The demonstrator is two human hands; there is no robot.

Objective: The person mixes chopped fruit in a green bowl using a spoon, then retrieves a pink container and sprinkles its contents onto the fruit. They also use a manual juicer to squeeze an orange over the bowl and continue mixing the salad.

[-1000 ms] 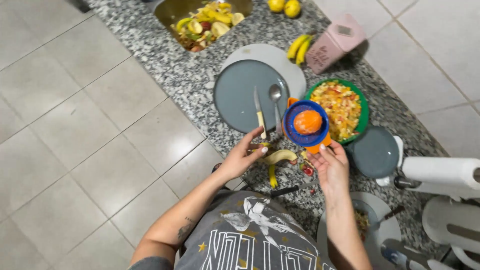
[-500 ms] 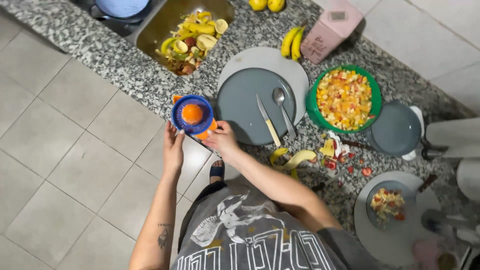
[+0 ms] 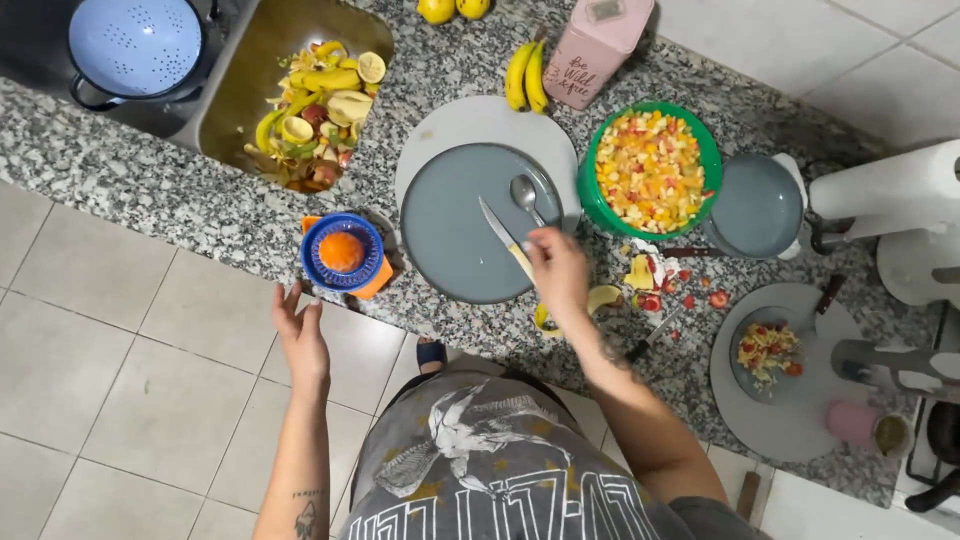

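Speckled granite bench (image 3: 150, 190) carries our work: our right hand (image 3: 558, 272) pinches the knife (image 3: 505, 238) handle over the grey plate (image 3: 462, 225); our left hand (image 3: 300, 335) hangs spread, empty, below the blue juicer (image 3: 342, 252).

Speckled grey granite counter (image 3: 150, 190); blue juicer (image 3: 342, 252) with orange half; grey plate (image 3: 450, 235); green bowl (image 3: 702, 150), yellow-red fruit; pink tin (image 3: 598, 45); possibly pale-blue colander (image 3: 135, 45).
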